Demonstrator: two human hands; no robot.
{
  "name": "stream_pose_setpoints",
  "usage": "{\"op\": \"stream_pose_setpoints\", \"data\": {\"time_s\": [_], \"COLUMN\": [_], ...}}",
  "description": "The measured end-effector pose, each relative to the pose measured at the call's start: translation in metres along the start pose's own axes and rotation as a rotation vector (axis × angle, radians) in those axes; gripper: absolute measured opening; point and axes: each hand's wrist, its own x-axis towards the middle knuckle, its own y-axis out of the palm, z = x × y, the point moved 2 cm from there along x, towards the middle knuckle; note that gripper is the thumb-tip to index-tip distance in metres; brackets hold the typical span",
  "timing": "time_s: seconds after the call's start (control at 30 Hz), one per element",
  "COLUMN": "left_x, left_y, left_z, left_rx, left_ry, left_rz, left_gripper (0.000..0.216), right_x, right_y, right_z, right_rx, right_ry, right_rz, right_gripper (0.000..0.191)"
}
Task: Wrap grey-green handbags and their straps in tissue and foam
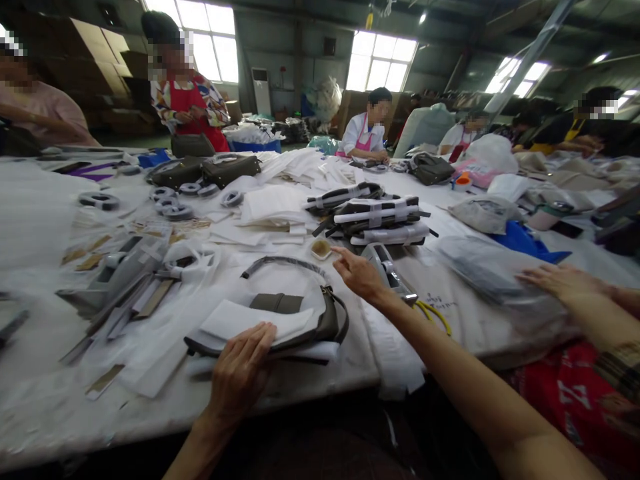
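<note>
Head view: we're resting left hand [243, 363], fingers together, grip unclear, on foam [250, 323] over handle-wrapped bag [327, 320], seemingly untaped; right hand [359, 273] pointing; taped bags [377, 213] one o'clock.

White-covered table [165, 403], handbag [277, 303], tape dispenser [383, 267]

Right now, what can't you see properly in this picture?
In the head view:
Handbag front: partly hidden by the white foam sheet and left hand.
Dark handwriting: too small and blurred to read.
Neighbour's arm: cut off by the right edge.
Right hand: too small to tell whether it touches the small white dish.
</note>
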Motion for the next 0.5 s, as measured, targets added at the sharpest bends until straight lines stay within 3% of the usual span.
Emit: {"op": "stream_pose_setpoints", "data": {"time_s": [0.07,0.13,0.27,0.37,0.43,0.5], "left_x": [0.004,0.009,0.014,0.014,0.014,0.014], "left_y": [-0.002,-0.003,-0.006,-0.007,-0.007,-0.006], "left_z": [0.005,0.008,0.01,0.008,0.007,0.008], "left_rx": [0.002,0.009,0.018,0.024,0.028,0.026], "left_ry": [-0.053,-0.105,-0.155,-0.144,-0.14,-0.147], "left_rz": [-0.024,-0.052,-0.075,-0.075,-0.072,-0.073], "left_gripper": [0.037,0.037,0.034,0.033,0.034,0.036], "right_x": [0.028,0.05,0.074,0.076,0.066,0.043], "right_y": [0.021,0.042,0.07,0.07,0.059,0.04], "right_z": [-0.02,-0.033,-0.046,-0.047,-0.047,-0.046], "right_rx": [-0.198,-0.262,-0.259,-0.248,-0.235,-0.226], "right_ry": [0.108,0.162,0.207,0.22,0.206,0.178], "right_rz": [0.193,0.292,0.36,0.355,0.305,0.244], "right_gripper": [0.054,0.062,0.05,0.049,0.052,0.041]}}
